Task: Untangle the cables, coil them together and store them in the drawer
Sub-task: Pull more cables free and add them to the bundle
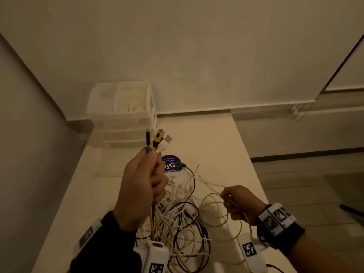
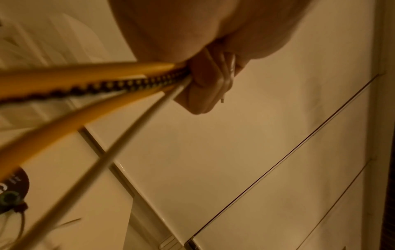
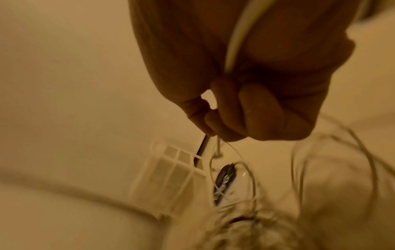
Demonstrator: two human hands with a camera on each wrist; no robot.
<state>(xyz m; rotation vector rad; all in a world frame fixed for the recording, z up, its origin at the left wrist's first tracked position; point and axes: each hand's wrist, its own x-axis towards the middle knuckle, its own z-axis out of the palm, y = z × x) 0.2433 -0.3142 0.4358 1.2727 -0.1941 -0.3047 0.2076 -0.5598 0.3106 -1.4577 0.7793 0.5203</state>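
Dim, warm yellowish light throughout. Plain pale wall (image 1: 197, 46) runs behind a light-coloured table (image 1: 226, 146) pushed close to it; a second wall (image 1: 23, 134) closes the left side, meeting the first at a corner. Right of the table, tiled floor (image 1: 315, 194) with dark grout lines, and a dark-edged panel (image 1: 346, 56) leaning across the upper right.

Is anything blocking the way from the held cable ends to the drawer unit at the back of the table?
Nothing visible stands between the cable ends in the left hand and the drawers; the cables are still tangled.
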